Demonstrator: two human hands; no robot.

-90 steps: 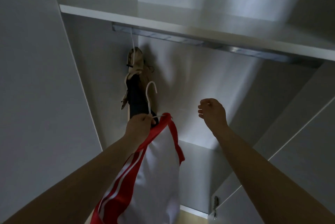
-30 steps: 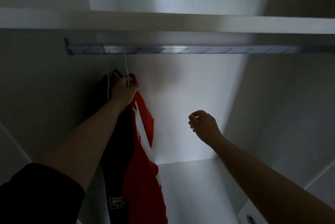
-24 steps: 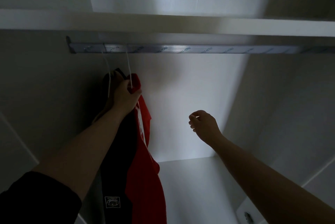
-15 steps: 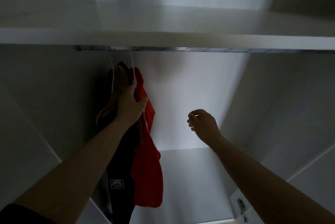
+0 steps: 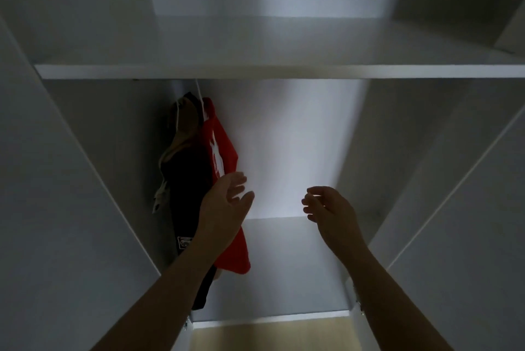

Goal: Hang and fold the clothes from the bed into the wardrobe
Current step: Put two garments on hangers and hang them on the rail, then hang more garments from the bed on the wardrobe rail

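Inside the white wardrobe [image 5: 284, 71], the red shirt [image 5: 220, 151] hangs lengthwise at the left beside a black garment [image 5: 187, 180], just behind the nearer, open, empty left hand [image 5: 224, 205], with the loosely curled, empty right hand [image 5: 329, 208] farther right

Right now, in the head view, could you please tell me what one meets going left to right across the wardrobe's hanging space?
Going across: left side panel → beige garment → red garment → right hand → right side panel. The left hand overlaps the red garment, so I left it out.
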